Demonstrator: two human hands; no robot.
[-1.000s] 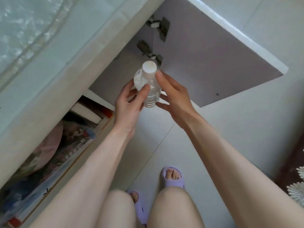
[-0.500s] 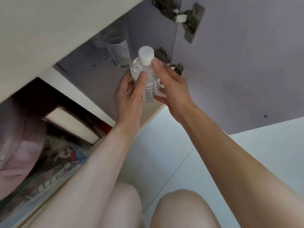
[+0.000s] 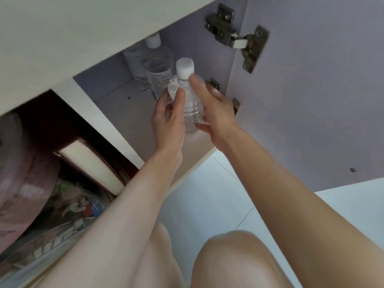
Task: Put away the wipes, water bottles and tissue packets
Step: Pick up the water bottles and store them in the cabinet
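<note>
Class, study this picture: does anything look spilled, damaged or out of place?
Nothing stands out. Both hands hold a capped bottle upright at the open cabinet, where other bottles stand upright. No spill shows.

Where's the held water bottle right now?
Head view, centre: water bottle between left hand and right hand, at the open cabinet's mouth, before two stored bottles.

Open lilac cabinet door (image 3: 311, 104) with metal hinges (image 3: 236, 36) over pale tiled floor (image 3: 212, 204).

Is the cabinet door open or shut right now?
Open. The cabinet door is swung wide on its hinge, exposing the shelf and the bottles stored inside.
</note>
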